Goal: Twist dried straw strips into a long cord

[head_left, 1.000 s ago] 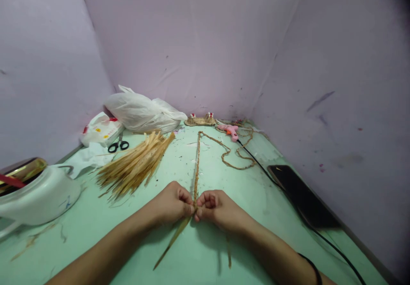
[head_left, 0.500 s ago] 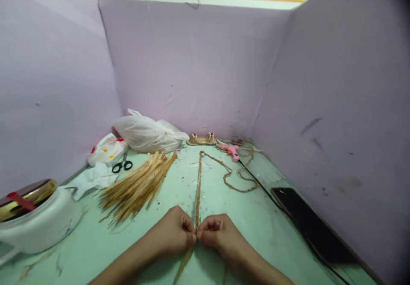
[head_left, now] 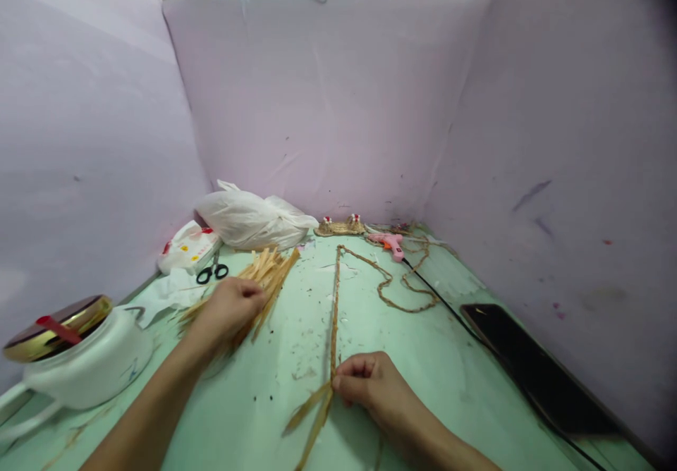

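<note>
A long, thin straw braid (head_left: 335, 316) runs away from me down the middle of the table. At its near end my right hand (head_left: 370, 386) pinches it between thumb and fingers. Loose flat strips (head_left: 313, 418) fan out toward me from that pinch. My left hand (head_left: 233, 309) is over the bundle of dry straw strips (head_left: 272, 273), touching or just above it. Its fingers point down and are partly hidden and blurred, so their grip does not show. The braid's far part bends right and loops on the table.
At left stand a white pot (head_left: 89, 372), scissors (head_left: 212, 272), a tissue pack (head_left: 189, 247) and a white plastic bag (head_left: 257, 218). A woven straw piece (head_left: 338, 228) lies at the back. To the right are a pink glue gun (head_left: 392, 244), its black cord (head_left: 438, 300) and a phone (head_left: 534, 369).
My left hand has let go of the braid's near end and moved left and forward to the straw bundle. My right hand keeps its pinch. The view has shifted slightly.
</note>
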Tool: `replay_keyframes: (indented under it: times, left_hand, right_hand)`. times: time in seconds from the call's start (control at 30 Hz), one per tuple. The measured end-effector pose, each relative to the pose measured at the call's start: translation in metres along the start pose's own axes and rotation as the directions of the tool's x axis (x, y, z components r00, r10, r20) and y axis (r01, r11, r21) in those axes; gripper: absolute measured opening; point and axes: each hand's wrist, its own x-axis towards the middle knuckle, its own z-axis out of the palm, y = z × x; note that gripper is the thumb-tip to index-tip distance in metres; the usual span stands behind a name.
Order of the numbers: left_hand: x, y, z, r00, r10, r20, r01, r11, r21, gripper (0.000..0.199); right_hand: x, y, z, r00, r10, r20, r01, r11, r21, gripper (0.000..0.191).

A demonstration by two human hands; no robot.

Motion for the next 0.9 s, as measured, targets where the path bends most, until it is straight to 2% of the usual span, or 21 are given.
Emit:
replay_keyframes:
  times: [0.03, 0.07, 0.1, 0.2, 0.3, 0.4, 0.5, 0.67, 0.73, 0.83, 0.87, 0.9]
  left_hand:
    - [0.008, -0.008, -0.003, 0.978, -0.051, -0.2, 0.059, 0.998, 0.036, 0.025]
    - [0.015, -0.014, -0.004, 0.95, -0.076, -0.302, 0.102, 0.992, 0.073, 0.025]
    - [0.02, -0.017, -0.002, 0.938, -0.081, -0.338, 0.12, 0.988, 0.098, 0.025]
    - [0.025, -0.015, 0.01, 0.942, -0.015, -0.336, 0.089, 0.975, 0.206, 0.027]
    - [0.026, -0.003, 0.026, 0.943, 0.06, -0.328, 0.079, 0.915, 0.396, 0.03]
    - [0.03, 0.001, 0.034, 0.963, -0.003, -0.27, 0.146, 0.845, 0.514, 0.03]
    - [0.032, -0.004, 0.033, 0.966, -0.033, -0.257, 0.167, 0.837, 0.521, 0.03]
    - [0.024, -0.005, 0.019, 0.925, -0.002, -0.381, 0.208, 0.84, 0.501, 0.03]
    - [0.02, -0.004, 0.016, 0.87, 0.108, -0.48, 0.194, 0.821, 0.536, 0.029]
    - [0.017, -0.005, 0.016, 0.715, 0.34, -0.611, 0.152, 0.777, 0.611, 0.025]
    - [0.017, -0.006, 0.017, 0.679, 0.393, -0.62, 0.14, 0.76, 0.635, 0.024]
    - [0.017, -0.007, 0.018, 0.672, 0.426, -0.606, 0.123, 0.742, 0.659, 0.023]
  right_hand:
    - [0.001, 0.0, 0.0, 1.0, 0.001, 0.005, -0.001, 1.0, 0.0, 0.007]
    - [0.001, 0.001, -0.001, 1.0, -0.002, 0.009, 0.002, 1.0, 0.001, 0.007]
    - [0.002, 0.001, -0.001, 1.0, -0.004, 0.013, 0.004, 1.0, 0.002, 0.007]
    - [0.002, 0.002, -0.002, 1.0, 0.014, 0.017, -0.014, 1.0, -0.001, 0.008]
    - [0.001, 0.001, -0.002, 1.0, 0.015, 0.015, -0.015, 1.0, -0.008, 0.008]
    - [0.0, 0.0, -0.001, 1.0, 0.005, 0.019, -0.005, 1.0, -0.01, 0.009]
    - [0.0, 0.001, -0.001, 1.0, 0.009, 0.021, -0.009, 1.0, -0.014, 0.009]
    - [0.001, 0.002, -0.002, 1.0, -0.006, 0.024, 0.007, 1.0, -0.011, 0.009]
    - [0.001, 0.003, -0.002, 1.0, -0.002, 0.025, 0.002, 1.0, -0.021, 0.008]
    - [0.003, 0.005, -0.003, 0.999, -0.013, 0.034, 0.014, 0.999, -0.031, 0.008]
    - [0.003, 0.005, -0.003, 0.999, -0.019, 0.039, 0.02, 0.999, -0.033, 0.008]
    - [0.004, 0.006, -0.004, 0.999, -0.023, 0.042, 0.025, 0.999, -0.034, 0.008]
